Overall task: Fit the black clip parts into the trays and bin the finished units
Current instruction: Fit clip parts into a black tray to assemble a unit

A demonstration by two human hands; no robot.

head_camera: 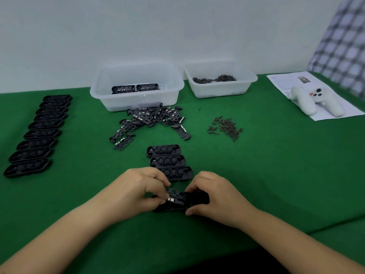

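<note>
Hands on the job at the bench's near centre: left hand (pixel 141 187) pinches a flat perforated black plastic clip part (pixel 176 195) by its left end, fingers curled round it; right hand (pixel 212 194) grips the right end of the oblong black plastic tray (pixel 185 203) underneath, thumb on the near wall, fingers over the far one. Clip sits partly over the tray, not clearly seated yet. Judgement: both pieces are light, stiff moulded plastic; the clip is thin with cut-outs and small metal contacts, so hold it by the edges and ends, press near the solid ribs, don't flex the middle. Tray could skate on the green felt bench (pixel 276 175), so keep it pinned by the walls. Just beyond, three more black trays (pixel 167 162) wait in a stack-like row; further out, a loose pile of black clip parts (pixel 152 120), a scatter of small dark screws (pixel 226 127), and a clear plastic bin (pixel 138 86) holding a few finished units. Left edge: a long row of spare black trays (pixel 37 135).
</note>
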